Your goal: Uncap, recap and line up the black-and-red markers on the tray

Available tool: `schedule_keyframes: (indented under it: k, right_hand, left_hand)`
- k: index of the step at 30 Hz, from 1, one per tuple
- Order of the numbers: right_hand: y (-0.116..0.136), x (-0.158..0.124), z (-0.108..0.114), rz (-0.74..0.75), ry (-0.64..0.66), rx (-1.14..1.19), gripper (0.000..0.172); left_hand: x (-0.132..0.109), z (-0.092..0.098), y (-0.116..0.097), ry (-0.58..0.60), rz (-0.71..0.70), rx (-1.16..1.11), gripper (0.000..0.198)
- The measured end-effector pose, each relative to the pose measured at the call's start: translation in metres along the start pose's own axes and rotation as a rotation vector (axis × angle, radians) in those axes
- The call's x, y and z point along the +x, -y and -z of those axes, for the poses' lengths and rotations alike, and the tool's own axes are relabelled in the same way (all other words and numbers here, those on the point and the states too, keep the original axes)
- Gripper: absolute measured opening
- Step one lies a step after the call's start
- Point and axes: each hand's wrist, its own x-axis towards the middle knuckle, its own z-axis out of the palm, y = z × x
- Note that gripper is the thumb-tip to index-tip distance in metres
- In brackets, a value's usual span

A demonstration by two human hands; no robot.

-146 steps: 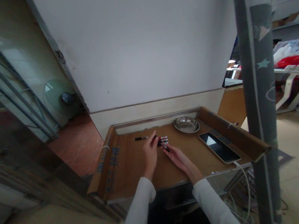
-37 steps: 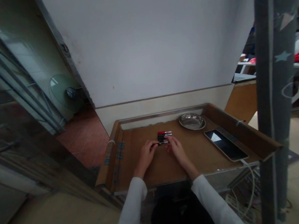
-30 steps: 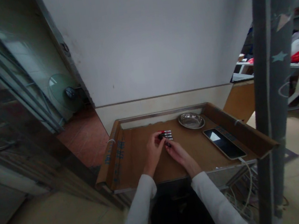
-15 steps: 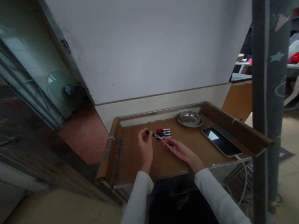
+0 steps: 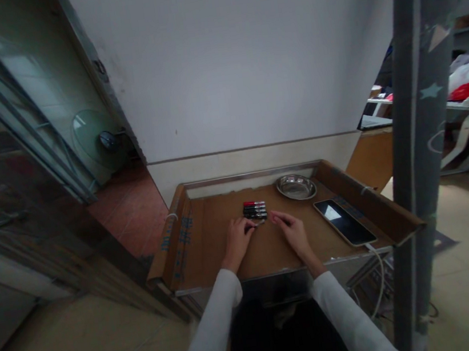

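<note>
My left hand (image 5: 239,240) is closed on one end of a black-and-silver marker (image 5: 260,223), low over the cardboard surface. The marker's silver end sticks out to the right, just in front of a stack-like row of several markers (image 5: 254,210), one red and the others black. My right hand (image 5: 291,230) is to the right of the marker's end, apart from it. Its thumb and index finger are bent and slightly apart, with nothing visible between them.
A round metal dish (image 5: 296,187) stands at the back right. A phone (image 5: 344,222) with a white cable (image 5: 381,277) lies on the right. Cardboard (image 5: 209,242) with raised sides covers the table. A grey post (image 5: 414,163) stands right of it.
The marker has come down from between both hands to beside the row. My right hand has let go of it and drawn apart; my left hand has moved right and nearer the surface.
</note>
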Motion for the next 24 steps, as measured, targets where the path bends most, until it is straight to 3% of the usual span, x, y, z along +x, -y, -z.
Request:
schedule_keyframes:
  k: [3, 9, 12, 16, 20, 24]
  right_hand:
    - [0.007, -0.004, -0.008, 0.08, 0.054, -0.074, 0.024]
    - [0.007, -0.006, -0.023, 0.188, 0.422, -0.226, 0.025]
    - [0.003, -0.008, -0.02, 0.225, 0.535, -0.309, 0.031]
    - [0.0, -0.01, -0.008, 0.347, 0.446, -0.448, 0.034]
    - [-0.005, -0.011, 0.001, 0.38, 0.292, -0.701, 0.018]
    - [-0.011, -0.008, 0.0, 0.362, 0.286, -0.745, 0.015]
  left_hand:
    - [0.004, -0.002, 0.007, -0.021, -0.046, 0.097, 0.01]
    - [-0.001, -0.001, 0.01, -0.112, -0.062, 0.131, 0.024]
    - [-0.007, 0.003, 0.008, -0.099, -0.053, 0.124, 0.029]
    - [-0.013, 0.004, 0.01, 0.007, -0.093, 0.115, 0.023]
    - [-0.012, 0.002, 0.01, 0.074, -0.097, 0.114, 0.014]
    - [-0.009, 0.001, 0.006, 0.104, -0.096, 0.111, 0.01]
